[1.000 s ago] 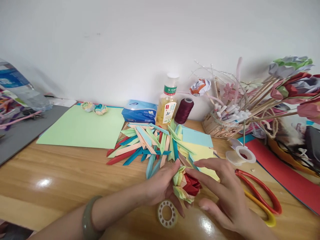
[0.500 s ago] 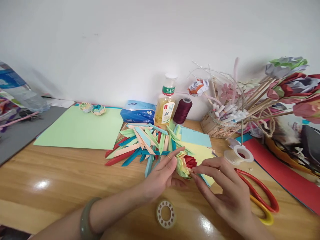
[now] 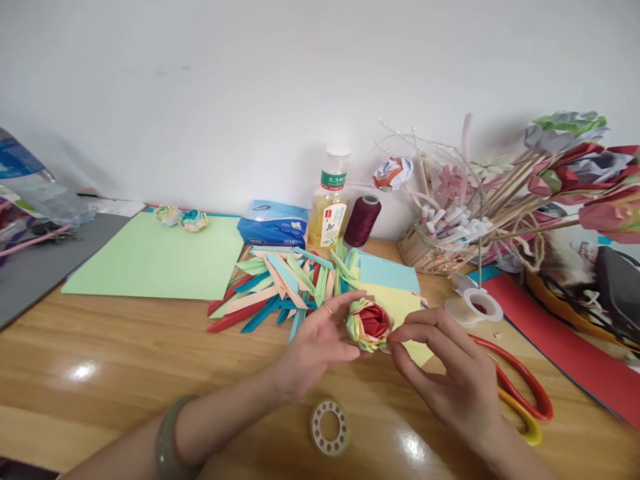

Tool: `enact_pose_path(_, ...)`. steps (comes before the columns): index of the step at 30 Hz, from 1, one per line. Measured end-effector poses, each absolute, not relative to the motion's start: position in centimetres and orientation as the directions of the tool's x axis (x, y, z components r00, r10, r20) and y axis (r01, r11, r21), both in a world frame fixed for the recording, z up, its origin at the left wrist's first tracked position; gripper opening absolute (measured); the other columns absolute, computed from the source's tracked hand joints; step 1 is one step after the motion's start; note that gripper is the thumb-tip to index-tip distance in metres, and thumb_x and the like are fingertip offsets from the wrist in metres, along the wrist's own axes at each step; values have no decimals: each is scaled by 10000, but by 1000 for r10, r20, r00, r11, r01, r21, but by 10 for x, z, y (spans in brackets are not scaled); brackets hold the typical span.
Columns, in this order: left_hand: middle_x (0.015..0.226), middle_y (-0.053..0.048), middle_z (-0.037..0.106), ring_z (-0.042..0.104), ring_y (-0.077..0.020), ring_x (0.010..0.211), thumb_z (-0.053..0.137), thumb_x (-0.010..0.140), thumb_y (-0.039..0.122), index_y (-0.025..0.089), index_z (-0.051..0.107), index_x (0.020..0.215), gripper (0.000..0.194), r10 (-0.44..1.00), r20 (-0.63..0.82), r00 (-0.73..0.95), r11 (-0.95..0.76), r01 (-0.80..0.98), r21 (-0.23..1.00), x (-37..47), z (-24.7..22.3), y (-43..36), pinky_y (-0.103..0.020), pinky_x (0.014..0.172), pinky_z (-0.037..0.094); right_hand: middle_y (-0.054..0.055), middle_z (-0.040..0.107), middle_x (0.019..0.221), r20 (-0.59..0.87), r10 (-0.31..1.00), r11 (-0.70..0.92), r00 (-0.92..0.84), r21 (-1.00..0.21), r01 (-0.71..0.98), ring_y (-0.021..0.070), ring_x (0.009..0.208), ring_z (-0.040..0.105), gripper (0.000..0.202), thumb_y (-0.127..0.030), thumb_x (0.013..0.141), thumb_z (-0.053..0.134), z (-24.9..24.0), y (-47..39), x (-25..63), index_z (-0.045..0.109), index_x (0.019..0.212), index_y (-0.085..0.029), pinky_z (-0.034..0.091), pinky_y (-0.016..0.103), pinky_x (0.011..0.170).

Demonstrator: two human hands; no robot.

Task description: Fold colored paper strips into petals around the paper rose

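Between my hands is a paper flower (image 3: 373, 325) with a red centre and yellow, peach and pale green outer petals, its face turned up toward me. My left hand (image 3: 320, 347) cradles its left side, index finger behind and thumb near the lower edge. On the right rim, the thumb and fingertips of my right hand (image 3: 447, 367) pinch its edge. Behind the flower lies a heap of folded paper strips (image 3: 280, 283) in red, blue, green and peach. Yellow paper (image 3: 395, 303) and light blue paper (image 3: 387, 272) lie partly under it.
A tape roll (image 3: 330, 428) lies in front, scissors (image 3: 525, 387) at right beside a white spool (image 3: 474, 307). Behind stand a tissue pack (image 3: 274, 223), a drink bottle (image 3: 330, 200), maroon thread (image 3: 363, 221) and a basket (image 3: 433, 250) of paper flowers. Green sheets (image 3: 160, 257) are left.
The flower has turned so its red centre faces me more. My left thumb has come down from its upper left side to its lower edge; my right hand still pinches the rim.
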State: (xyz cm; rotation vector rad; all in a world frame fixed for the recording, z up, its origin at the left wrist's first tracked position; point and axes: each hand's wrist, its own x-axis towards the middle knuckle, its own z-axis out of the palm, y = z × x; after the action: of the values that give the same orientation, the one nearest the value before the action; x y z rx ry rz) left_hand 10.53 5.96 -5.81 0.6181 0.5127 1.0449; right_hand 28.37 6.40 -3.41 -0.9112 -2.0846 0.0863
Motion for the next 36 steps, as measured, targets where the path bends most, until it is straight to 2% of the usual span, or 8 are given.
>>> enact_pose_path(5,820,-81,691,640,-183,650,558,793,536,168,432,1333,666,857,-300,420,488,-472,734,97,-55,67,-300,543,533,31,602,710,721,469,842,-510,-191,505,144,623,579,198,-9,762,604,-31,62,288,592,848,-187,489,260,523)
enact_pose_path(8,703,-85,673,620,-172,525,496,764,661,102,593,1151,687,801,-321,505,500,-271,822,92,-55,71,-277,457,500,43,641,710,682,381,892,-625,-93,442,163,674,614,136,-53,811,572,-29,60,294,613,876,-166,509,275,557)
enact_pose_path(12,736,-65,664,603,-128,471,651,695,581,109,650,943,533,754,-309,580,500,-201,842,89,-53,73,-255,464,483,54,686,771,656,333,898,-677,-3,439,184,744,644,172,-70,844,530,-31,60,299,630,940,-171,523,292,586)
enact_pose_path(18,955,-56,654,629,-152,755,787,635,343,194,546,1164,600,820,-264,508,491,-387,781,93,-52,72,-282,637,513,42,624,769,711,593,739,-376,-296,605,164,672,616,183,-66,796,584,-31,62,289,579,912,-207,511,287,574)
enact_pose_path(29,1054,-36,588,563,-133,807,747,581,119,262,605,1135,590,788,-214,577,495,-387,778,94,-51,66,-223,630,508,37,605,741,621,649,742,-440,-390,545,164,686,593,133,-84,853,519,-35,63,285,562,842,-208,501,267,567)
enact_pose_path(31,964,-32,607,573,-144,796,725,597,149,250,608,1136,561,753,-204,625,516,-370,773,92,-52,68,-232,629,516,38,604,730,620,625,753,-475,-319,575,161,672,579,152,-80,871,479,-37,64,287,555,830,-205,486,258,548)
enact_pose_path(34,958,-52,602,594,-157,778,680,697,291,214,623,1086,401,746,-224,627,519,-336,786,91,-54,69,-246,601,525,54,647,767,625,487,812,-610,-68,580,173,684,584,186,-86,897,433,-38,66,291,584,910,-195,478,281,572)
enact_pose_path(36,1028,-61,583,593,-147,783,664,747,333,211,620,1052,332,781,-245,575,483,-305,821,92,-54,69,-239,593,526,54,657,782,629,442,836,-640,-29,548,174,691,591,169,-98,893,463,-36,65,293,590,951,-193,482,288,588)
